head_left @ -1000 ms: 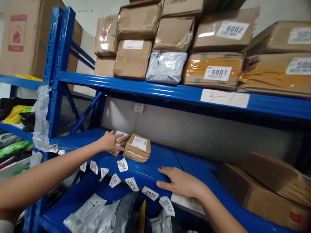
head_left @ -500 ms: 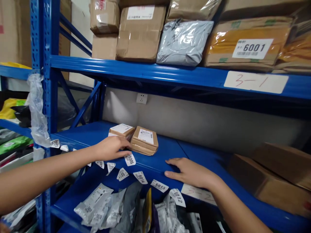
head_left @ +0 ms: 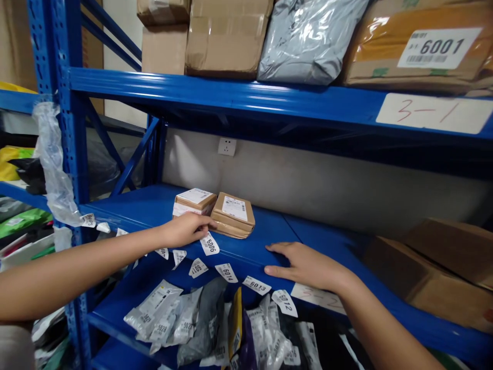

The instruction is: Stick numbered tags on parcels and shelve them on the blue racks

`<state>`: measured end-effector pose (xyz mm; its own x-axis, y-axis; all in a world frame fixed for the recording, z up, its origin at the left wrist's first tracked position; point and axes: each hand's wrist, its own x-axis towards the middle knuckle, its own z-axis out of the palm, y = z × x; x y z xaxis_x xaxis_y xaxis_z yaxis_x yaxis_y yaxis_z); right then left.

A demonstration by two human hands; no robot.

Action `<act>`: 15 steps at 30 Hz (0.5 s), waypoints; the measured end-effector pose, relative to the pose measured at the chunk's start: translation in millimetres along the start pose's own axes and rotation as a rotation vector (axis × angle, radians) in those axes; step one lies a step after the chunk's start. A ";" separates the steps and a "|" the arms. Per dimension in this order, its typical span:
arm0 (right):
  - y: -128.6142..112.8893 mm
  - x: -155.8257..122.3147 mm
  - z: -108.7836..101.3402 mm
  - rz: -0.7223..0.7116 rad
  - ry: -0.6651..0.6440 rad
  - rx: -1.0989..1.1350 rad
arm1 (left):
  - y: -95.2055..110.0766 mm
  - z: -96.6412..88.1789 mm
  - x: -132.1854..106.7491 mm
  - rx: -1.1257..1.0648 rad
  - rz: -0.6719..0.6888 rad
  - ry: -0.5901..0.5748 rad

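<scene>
Head view: the left hand's (head_left: 188,229) fingers curl above the paper label "6006" (head_left: 210,244); whether they pinch it, I cannot tell. Just beyond them sit two brown cardboard boxes (head_left: 233,221), print illegible. The right hand's (head_left: 304,264) fingers spread, released, near label "6013" (head_left: 257,285).

Blue metal shelving (head_left: 111,88) before a pale wall (head_left: 308,167), as it reaches me from afar.
I see an upper beam (head_left: 239,100) catching bright streaks of light, with a white card (head_left: 435,113) marked "3-1" in red; beneath it the wall lies in shade around a socket (head_left: 227,146). At left I make out a perforated upright (head_left: 71,56), crumpled clear plastic (head_left: 53,159) against it, and a diagonal brace (head_left: 136,156) behind. A dark seam (head_left: 292,228) crosses the middle deck (head_left: 127,201); another blue rack (head_left: 23,197) stands farther left.
</scene>
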<state>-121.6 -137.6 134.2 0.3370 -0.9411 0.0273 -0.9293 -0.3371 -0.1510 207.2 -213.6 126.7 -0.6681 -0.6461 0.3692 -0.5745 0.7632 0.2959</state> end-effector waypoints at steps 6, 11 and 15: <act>-0.2 0.6 0.1 0.017 -0.012 -0.035 | -1.3 2.2 -4.4 -0.055 0.033 0.064; -31.6 4.4 15.8 0.063 0.238 -0.049 | -2.8 2.1 -8.5 -0.077 0.061 0.064; -71.2 21.3 36.6 -0.146 0.471 0.109 | -7.4 3.2 -7.7 -0.076 0.098 0.068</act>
<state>-42.7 -132.8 109.4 0.3343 -0.8020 0.4950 -0.8476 -0.4855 -0.2141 215.1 -214.3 118.8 -0.6845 -0.5675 0.4576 -0.4686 0.8234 0.3202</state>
